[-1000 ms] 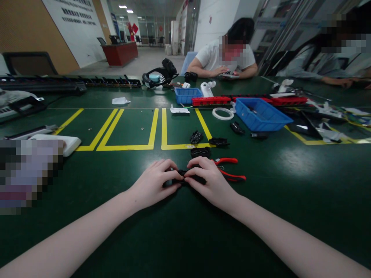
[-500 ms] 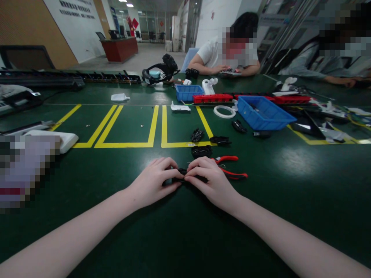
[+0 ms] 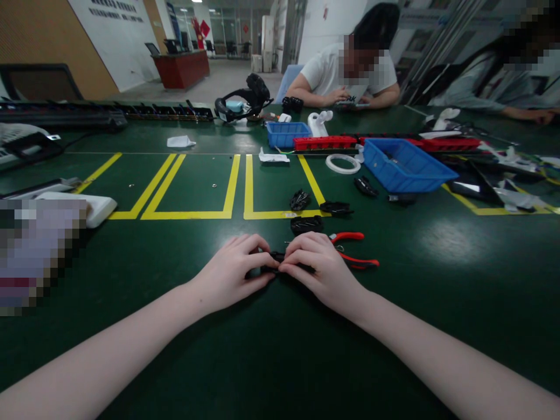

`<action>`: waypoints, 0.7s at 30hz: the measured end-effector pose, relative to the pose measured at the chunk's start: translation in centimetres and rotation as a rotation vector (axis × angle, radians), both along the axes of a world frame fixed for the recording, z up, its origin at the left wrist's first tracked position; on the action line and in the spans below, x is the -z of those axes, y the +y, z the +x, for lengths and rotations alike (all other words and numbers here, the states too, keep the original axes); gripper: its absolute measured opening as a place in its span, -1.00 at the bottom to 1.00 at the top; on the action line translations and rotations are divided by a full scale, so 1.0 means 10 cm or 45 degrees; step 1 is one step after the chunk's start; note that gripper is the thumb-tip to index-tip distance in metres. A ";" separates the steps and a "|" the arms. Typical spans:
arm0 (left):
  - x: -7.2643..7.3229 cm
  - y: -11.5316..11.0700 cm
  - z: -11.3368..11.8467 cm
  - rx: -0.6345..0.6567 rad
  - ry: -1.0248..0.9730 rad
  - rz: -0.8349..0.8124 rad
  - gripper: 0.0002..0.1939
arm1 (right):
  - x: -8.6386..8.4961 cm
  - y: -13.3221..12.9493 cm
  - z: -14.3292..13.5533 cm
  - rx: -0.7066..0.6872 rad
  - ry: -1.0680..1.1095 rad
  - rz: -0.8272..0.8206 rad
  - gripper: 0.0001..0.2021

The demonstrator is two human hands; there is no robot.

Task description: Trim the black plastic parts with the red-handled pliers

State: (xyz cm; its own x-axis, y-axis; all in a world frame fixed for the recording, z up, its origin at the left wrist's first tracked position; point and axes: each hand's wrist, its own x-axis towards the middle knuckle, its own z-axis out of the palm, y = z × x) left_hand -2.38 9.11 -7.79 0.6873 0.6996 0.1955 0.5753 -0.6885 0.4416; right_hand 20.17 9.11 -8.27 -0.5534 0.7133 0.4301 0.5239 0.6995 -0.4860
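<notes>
A small black part (image 3: 276, 256) lies between my two hands, mostly hidden by the fingers. My left hand (image 3: 242, 263) grips its left side with curled fingers and thumb. My right hand (image 3: 315, 261) pinches it from the right, and the fingertips of both hands meet. Pliers with red handles (image 3: 361, 262) lie on the table just behind my right hand, their jaws partly covered by it. Beyond the hands are several similar black parts, among them a long one (image 3: 306, 224), a ribbed one (image 3: 300, 200) and a flat one (image 3: 336, 208).
A blue bin (image 3: 406, 169) stands at the right, with a smaller blue bin (image 3: 287, 135) farther back. A white tape roll (image 3: 343, 164) lies between them. Yellow tape lines (image 3: 196, 214) mark the green table. A co-worker (image 3: 350, 76) sits across it. At left is a white device (image 3: 102, 211).
The view has shifted slightly, so the table items sit a little higher and farther right. Both hands keep their hold on the black part, with hardly any finger movement.
</notes>
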 end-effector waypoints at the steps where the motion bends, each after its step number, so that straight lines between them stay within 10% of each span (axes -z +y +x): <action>1: 0.01 0.01 0.00 0.006 0.001 0.006 -0.84 | 0.01 0.00 0.01 -0.023 -0.023 0.052 -0.86; 12: 0.00 -0.01 0.00 -0.005 0.004 0.005 -0.87 | 0.01 -0.01 -0.06 -0.081 -0.330 0.567 -0.80; 21: 0.03 0.00 -0.01 -0.021 0.013 0.014 -0.84 | -0.09 -0.06 0.12 0.016 -0.317 0.464 -0.70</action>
